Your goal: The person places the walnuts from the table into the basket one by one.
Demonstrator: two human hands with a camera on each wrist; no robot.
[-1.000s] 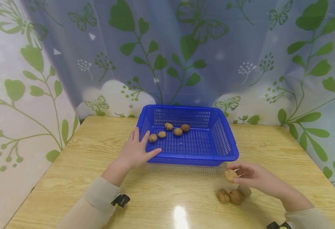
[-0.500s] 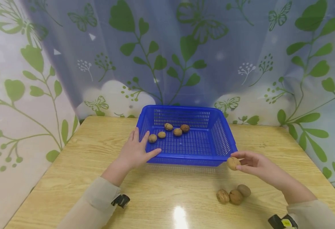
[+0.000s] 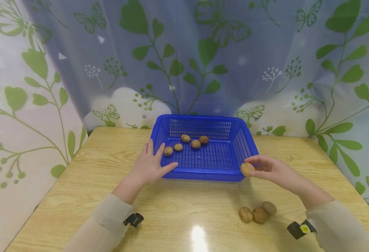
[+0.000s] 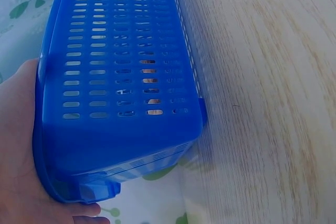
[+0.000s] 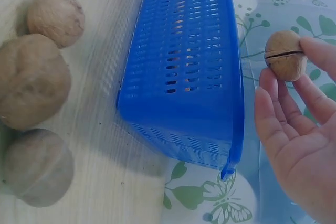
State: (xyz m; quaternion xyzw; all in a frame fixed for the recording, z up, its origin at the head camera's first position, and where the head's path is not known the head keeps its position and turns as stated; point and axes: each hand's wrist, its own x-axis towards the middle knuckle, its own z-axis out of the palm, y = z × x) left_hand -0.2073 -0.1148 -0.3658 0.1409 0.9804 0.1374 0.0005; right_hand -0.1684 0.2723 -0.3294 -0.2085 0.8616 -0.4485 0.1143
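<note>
A blue plastic basket [image 3: 203, 171] with slotted walls stands at the back of the table, several walnuts [image 3: 196, 144] lying in its left part. My left hand [image 3: 149, 166] rests on its front left corner, fingers spread over the rim. Between thumb and fingertips my right hand [image 3: 277, 173] pinches a walnut [image 3: 247, 169] at the basket's front right corner. The right wrist view shows a dark crack running across this walnut [image 5: 285, 56], held up beside the rim. Three more walnuts [image 3: 260, 215] lie together on the table below the right hand.
The wooden table [image 3: 171, 217] carries a bright light reflection near its front. Behind it hangs a curtain [image 3: 184, 70] with green leaves and butterflies. Each wrist wears a small black camera [image 3: 134, 219].
My right hand has carried the pinched walnut up and away from the three on the table to the basket's front right corner. The left hand and the basket stay put.
</note>
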